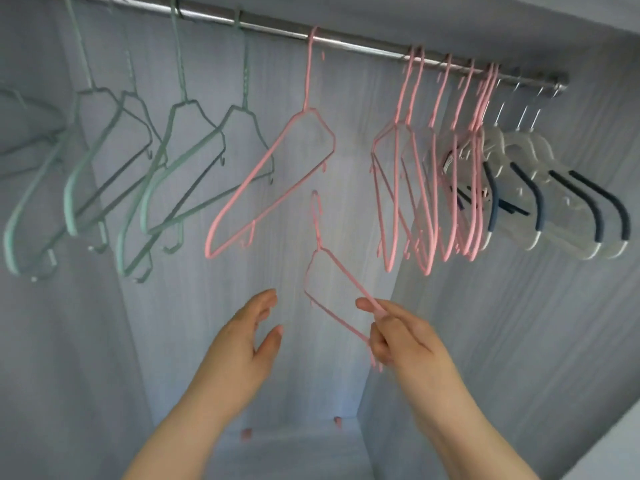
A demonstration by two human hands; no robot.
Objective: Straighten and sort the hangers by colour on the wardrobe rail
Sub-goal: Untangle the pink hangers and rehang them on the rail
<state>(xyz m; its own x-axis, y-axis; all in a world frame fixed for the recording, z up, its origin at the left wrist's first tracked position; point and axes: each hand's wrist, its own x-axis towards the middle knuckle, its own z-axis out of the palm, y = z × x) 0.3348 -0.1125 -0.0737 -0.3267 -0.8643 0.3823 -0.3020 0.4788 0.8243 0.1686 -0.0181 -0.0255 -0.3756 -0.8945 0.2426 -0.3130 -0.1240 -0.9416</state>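
Observation:
A metal rail [349,43] runs across the top of the wardrobe. Several green hangers [145,174] hang at its left. One pink hanger [277,174] hangs alone in the middle, and a bunch of several pink hangers [426,174] hangs further right. Clear hangers with dark blue pads [561,202] fill the right end. My right hand [398,334] grips a loose pink hanger [332,271] by its lower arm, below the rail, hook pointing up. My left hand [249,337] is open just left of it, touching nothing.
The wardrobe's grey-blue back wall [322,341] and right side wall [519,341] close in the space. Two small pink pegs [337,421] stick out low on the back wall. A gap on the rail lies between the single pink hanger and the pink bunch.

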